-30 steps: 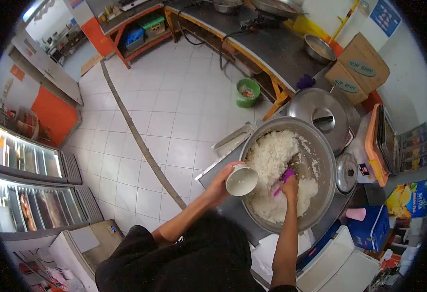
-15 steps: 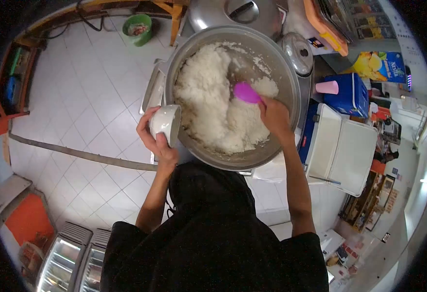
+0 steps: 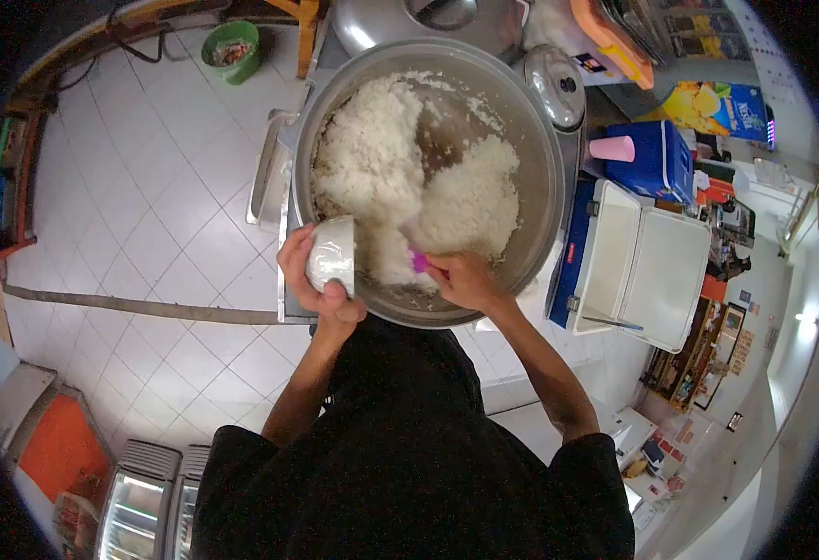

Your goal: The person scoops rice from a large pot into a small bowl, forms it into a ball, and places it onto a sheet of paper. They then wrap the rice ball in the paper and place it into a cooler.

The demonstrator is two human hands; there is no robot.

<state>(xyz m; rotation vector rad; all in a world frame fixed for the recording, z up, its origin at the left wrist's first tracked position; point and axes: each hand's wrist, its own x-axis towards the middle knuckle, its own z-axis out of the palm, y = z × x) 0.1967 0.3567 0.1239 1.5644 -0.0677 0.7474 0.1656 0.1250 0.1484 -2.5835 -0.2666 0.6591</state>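
A very large metal pot stands in front of me, holding a big heap of cooked white rice. My left hand grips a small white bowl, tilted on its side at the pot's near-left rim. My right hand holds a purple rice scoop low in the pot, its blade carrying rice beside the bowl's mouth. Most of the scoop is hidden by rice and my fingers.
The pot's metal lid lies behind it, a smaller lid at its right. A blue cooler with an open white lid and a pink cup stand to the right. A green bucket sits on the tiled floor.
My right hand has brought the purple scoop from the middle of the rice down to the near rim, beside the bowl. The left hand keeps the bowl at the rim.
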